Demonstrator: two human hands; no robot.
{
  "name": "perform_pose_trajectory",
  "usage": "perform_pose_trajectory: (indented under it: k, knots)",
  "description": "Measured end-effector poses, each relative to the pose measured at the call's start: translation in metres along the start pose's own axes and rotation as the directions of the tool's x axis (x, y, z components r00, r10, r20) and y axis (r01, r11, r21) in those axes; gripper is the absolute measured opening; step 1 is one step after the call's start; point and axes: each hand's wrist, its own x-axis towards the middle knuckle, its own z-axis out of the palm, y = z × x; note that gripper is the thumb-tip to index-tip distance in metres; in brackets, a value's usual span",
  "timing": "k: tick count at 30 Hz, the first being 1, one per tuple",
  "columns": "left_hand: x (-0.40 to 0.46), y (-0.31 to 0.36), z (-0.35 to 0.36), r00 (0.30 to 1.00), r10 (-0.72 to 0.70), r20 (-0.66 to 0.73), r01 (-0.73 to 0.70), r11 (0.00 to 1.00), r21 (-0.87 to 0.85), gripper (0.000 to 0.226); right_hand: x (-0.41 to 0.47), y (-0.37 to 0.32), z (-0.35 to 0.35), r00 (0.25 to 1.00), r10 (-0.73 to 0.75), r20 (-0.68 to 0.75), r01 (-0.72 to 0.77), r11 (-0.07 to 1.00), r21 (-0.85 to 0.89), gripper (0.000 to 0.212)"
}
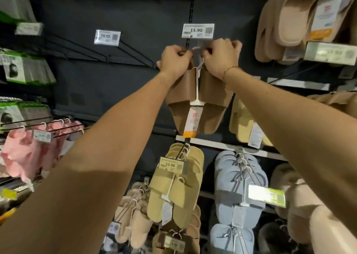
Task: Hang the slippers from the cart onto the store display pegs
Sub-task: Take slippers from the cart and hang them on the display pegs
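Observation:
A pair of brown slippers hangs on a white plastic hanger with a white and orange tag, right under the 15.90 price label. My left hand and my right hand are both raised to the top of the hanger, fingers curled around its hook at the display peg. The hook and the peg's tip are mostly hidden by my fingers. The cart is out of view.
Empty black pegs reach out at the upper left by a 19.90 label. Beige slippers hang at upper right, yellow-tan and light blue slippers below, pink ones at left.

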Motion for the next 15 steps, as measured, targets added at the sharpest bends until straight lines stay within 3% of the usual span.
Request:
perform_pose_trajectory:
  k: [7, 11, 15]
  knots:
    - [0.01, -0.02, 0.018, 0.995, -0.096, 0.032, 0.098, 0.992, -0.078, 0.017, 0.006, 0.006, 0.02, 0.999, 0.022, 0.035, -0.021, 0.999, -0.026, 0.03]
    - [0.017, -0.031, 0.015, 0.999, 0.017, 0.03, -0.013, 0.992, -0.125, 0.016, 0.001, 0.007, 0.026, 0.997, -0.046, -0.056, 0.045, 0.999, -0.005, 0.033]
    - [0.008, -0.03, 0.006, 0.985, 0.158, -0.063, -0.166, 0.973, -0.163, 0.018, -0.017, 0.001, 0.019, 0.965, -0.16, -0.206, 0.151, 0.987, -0.061, 0.033]
